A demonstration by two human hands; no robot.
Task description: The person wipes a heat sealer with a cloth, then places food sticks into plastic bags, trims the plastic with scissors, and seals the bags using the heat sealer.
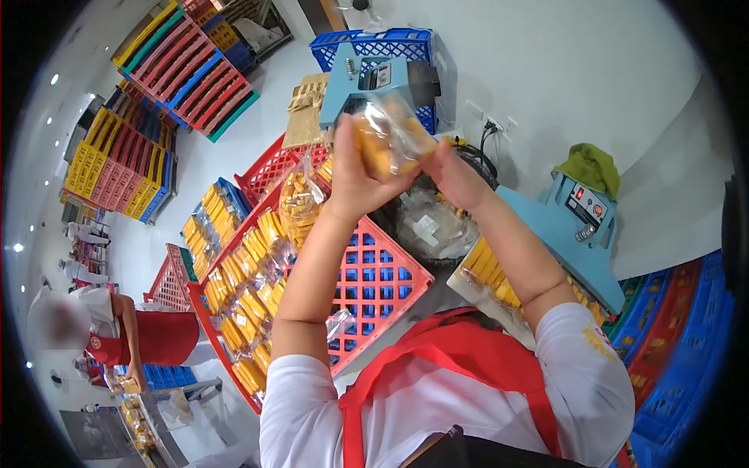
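Note:
Both hands hold up a clear plastic bag of yellow-orange food pieces (pixel 386 140), in front of a light-blue sealing machine (pixel 337 86). My left hand (pixel 360 183) is closed around the bag's left and lower side, thumb pointing up. At the lower right corner, my right hand (pixel 456 178) closes on the plastic, its fingertips partly hidden. Below the left hand, another clear bag of yellow pieces (pixel 298 207) rests by the red crate (pixel 402 273), which carries rows of yellow packs (pixel 253 300). Beneath the right hand lies a heap of clear plastic (pixel 437 226).
A second light-blue machine (pixel 562 234) stands at right, a green cloth (pixel 589 171) on top. Black cables (pixel 485 144) run along the wall. Behind the first machine is a blue crate (pixel 421 39). Colored crate stacks (pixel 191 70) stand at upper left; a co-worker (pixel 148 335) works at left.

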